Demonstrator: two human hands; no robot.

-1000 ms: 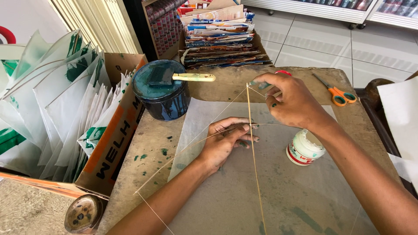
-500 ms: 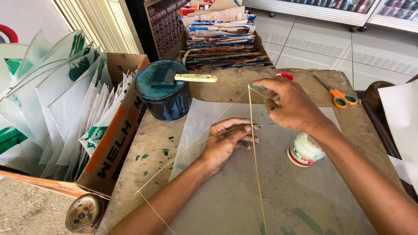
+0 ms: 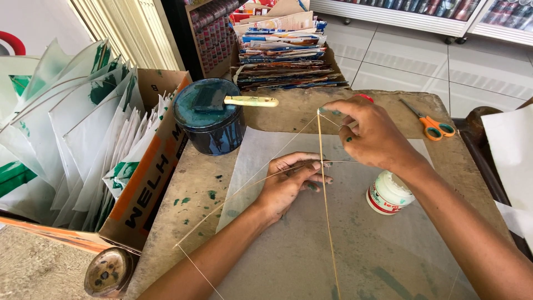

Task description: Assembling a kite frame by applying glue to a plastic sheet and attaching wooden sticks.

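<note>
A thin translucent paper sheet (image 3: 355, 244) lies on the worn wooden table (image 3: 194, 189). Two slim sticks cross on it: an upright spine stick (image 3: 327, 222) and a bowed cross stick (image 3: 239, 191). My left hand (image 3: 291, 183) presses flat on the sheet where the sticks cross. My right hand (image 3: 372, 136) pinches the top end of the spine stick at the sheet's far corner. Green paint marks show on my fingers.
A dark round tin (image 3: 211, 119) with a foam brush (image 3: 233, 101) on its lid stands at the far left. A white glue jar (image 3: 388, 193) sits under my right forearm. Orange scissors (image 3: 433, 125), a cardboard box of kites (image 3: 139, 166), stacked papers (image 3: 288, 50).
Both hands keep their places; my right hand's fingers have shifted slightly at the top end of the spine stick.
</note>
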